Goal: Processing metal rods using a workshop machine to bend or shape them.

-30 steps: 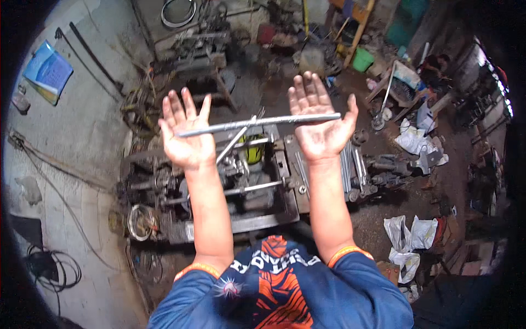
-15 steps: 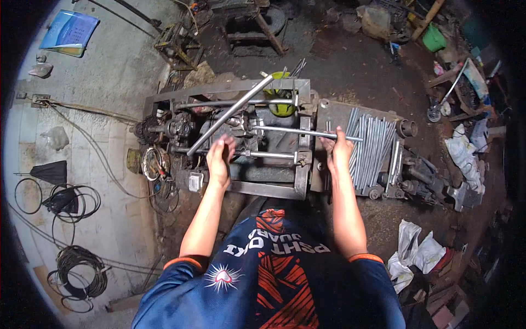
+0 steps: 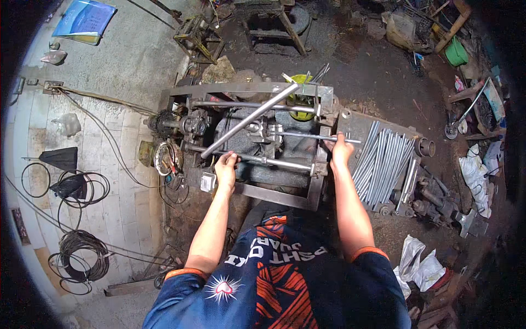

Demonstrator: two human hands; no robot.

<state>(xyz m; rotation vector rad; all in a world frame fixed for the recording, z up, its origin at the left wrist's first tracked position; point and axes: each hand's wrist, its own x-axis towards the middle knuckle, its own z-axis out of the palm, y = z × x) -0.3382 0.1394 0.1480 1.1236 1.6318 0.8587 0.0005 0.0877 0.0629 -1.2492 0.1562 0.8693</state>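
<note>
My right hand (image 3: 341, 150) is closed around a thin steel rod (image 3: 307, 135), near the right end of the machine frame. The rod's left end meets a metal block (image 3: 267, 133) in the middle of the machine. My left hand (image 3: 225, 170) has its fingers curled at the near guide bar (image 3: 285, 163), just below the lower end of a slanting steel pipe (image 3: 252, 118). That pipe rises to the right across the far guide bar (image 3: 252, 104). Part of my left fingers' contact is hidden.
Many loose steel rods (image 3: 383, 164) lie on a metal plate right of the machine frame (image 3: 274, 196). A yellow-green bucket (image 3: 301, 112) stands behind the frame. Coiled cable (image 3: 82, 262) lies at left, white sacks (image 3: 419, 260) at lower right.
My left hand has closed and come down to the near guide bar. The right hand's rod has slid its left end up to the central block. The whole view has shifted slightly.
</note>
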